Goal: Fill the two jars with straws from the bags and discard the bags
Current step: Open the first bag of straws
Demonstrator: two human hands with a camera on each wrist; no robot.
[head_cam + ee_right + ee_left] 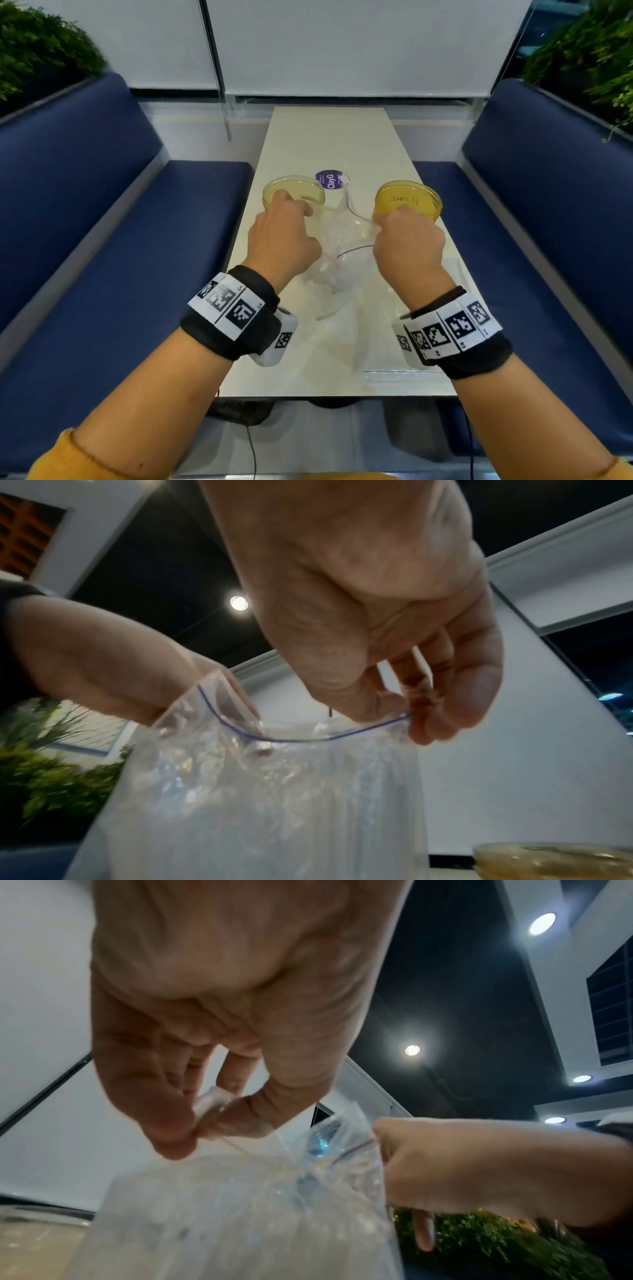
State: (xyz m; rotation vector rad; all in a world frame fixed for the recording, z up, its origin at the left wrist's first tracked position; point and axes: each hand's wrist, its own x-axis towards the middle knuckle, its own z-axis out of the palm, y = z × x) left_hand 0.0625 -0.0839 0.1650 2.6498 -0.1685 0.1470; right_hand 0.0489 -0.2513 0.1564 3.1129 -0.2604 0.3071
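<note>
A clear zip bag (342, 260) with a blue seal line hangs between both hands above the white table (329, 137). My left hand (308, 210) pinches the bag's left top corner between thumb and fingers (171, 1131). My right hand (378, 219) pinches the right end of the seal line (409, 718). The bag's mouth sags apart between the hands. I cannot make out what is inside the bag (240, 1218). Two yellowish jars stand behind the hands, one on the left (293, 192) and one on the right (407, 202) with handwriting on top.
A second clear bag (404, 342) lies flat at the table's front right. A purple round label (329, 180) sits between the jars. Blue benches (120, 240) flank the narrow table, with plants (41, 58) behind them.
</note>
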